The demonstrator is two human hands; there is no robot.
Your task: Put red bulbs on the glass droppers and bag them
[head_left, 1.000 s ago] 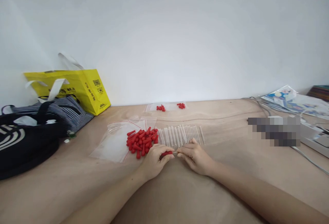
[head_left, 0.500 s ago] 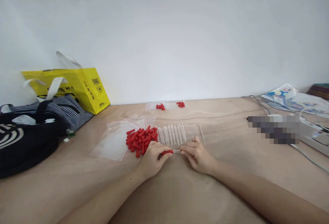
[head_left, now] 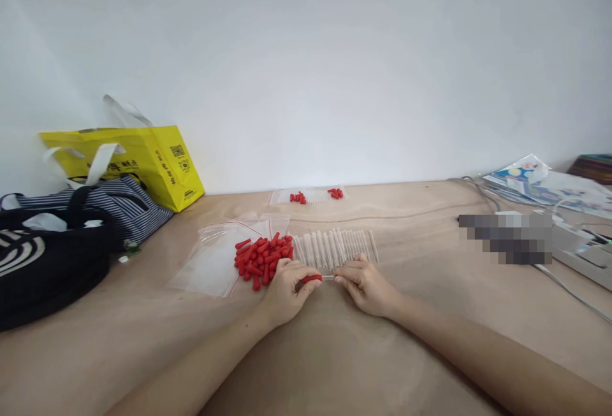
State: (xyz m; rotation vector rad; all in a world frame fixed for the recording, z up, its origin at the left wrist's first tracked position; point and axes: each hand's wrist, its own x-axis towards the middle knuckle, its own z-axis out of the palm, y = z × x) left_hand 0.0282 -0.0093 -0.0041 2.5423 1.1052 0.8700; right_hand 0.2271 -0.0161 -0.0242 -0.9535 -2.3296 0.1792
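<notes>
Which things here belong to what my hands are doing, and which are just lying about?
In the job: bulb in left hand, tube in right hand, bulb pile, tube row; perhaps the clear bags.
Probably lying about: yellow bag, striped bag, black bag, papers, power strip.

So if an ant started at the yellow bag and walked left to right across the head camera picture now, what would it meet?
Yellow bag → pile of red pieces → left hand → the red piece it holds → thin clear tube → right hand → white power strip.
</notes>
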